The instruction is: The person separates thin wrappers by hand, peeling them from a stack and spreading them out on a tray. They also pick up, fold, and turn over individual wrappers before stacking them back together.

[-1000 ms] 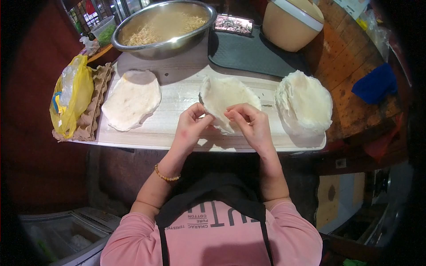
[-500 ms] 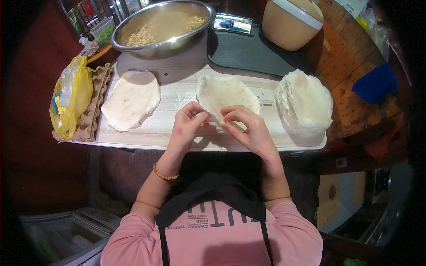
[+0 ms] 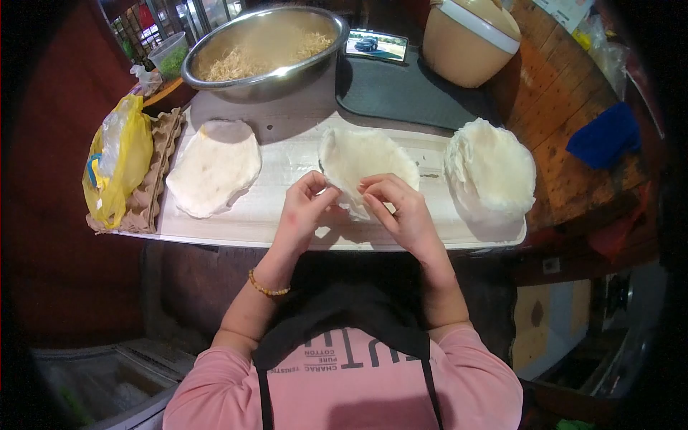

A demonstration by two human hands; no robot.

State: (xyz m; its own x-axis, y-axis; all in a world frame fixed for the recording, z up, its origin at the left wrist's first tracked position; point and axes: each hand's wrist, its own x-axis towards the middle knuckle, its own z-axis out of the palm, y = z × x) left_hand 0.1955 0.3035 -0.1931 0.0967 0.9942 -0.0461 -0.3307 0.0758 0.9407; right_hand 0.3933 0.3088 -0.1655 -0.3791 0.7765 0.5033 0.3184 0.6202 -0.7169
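Left hand [image 3: 304, 209] pinching the near-left rim of the middle dough sheet [image 3: 369, 156], close to the desk's [image 3: 287, 159] front edge, right hand [image 3: 405, 213] curled at its near rim, grip impossible to tell, stacked sheets [image 3: 494, 165] lay by the right corner.

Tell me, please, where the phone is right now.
In the head view, the phone is near the top, just right of centre, at the tray's far edge, between the bowl and the tub.
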